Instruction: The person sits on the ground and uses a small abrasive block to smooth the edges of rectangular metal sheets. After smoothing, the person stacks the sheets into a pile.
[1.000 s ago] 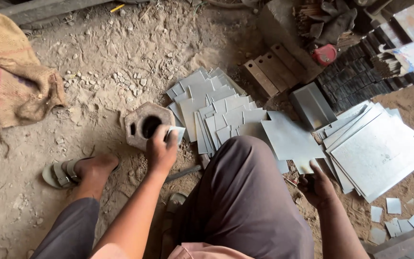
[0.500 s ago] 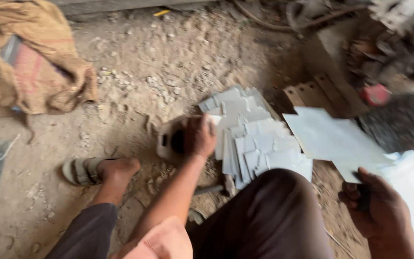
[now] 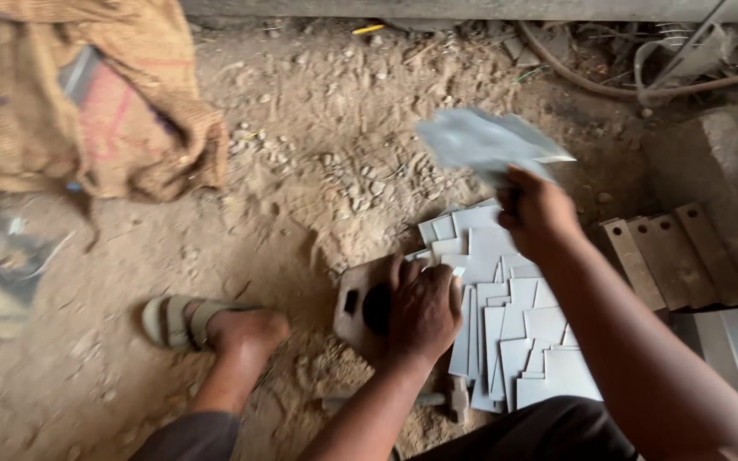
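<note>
A: What lies on the ground?

B: A pile (image 3: 514, 333) of thin grey sheets, fanned over the dirt, beside a wooden block (image 3: 360, 312) with a dark hole.

A: And the hands?

B: The right hand (image 3: 535, 209) pinches one sheet (image 3: 484, 141) by its near edge, raised above the pile. It looks light, stiff and sharp-edged, so hold it by the flat faces. The left hand (image 3: 424, 312) rests curled on the block, a small piece (image 3: 455, 273) at its fingertips.

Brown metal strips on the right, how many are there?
3 strips side by side on the dirt, right of the right hand: one, one, one. More may be hidden behind the arm.
</note>
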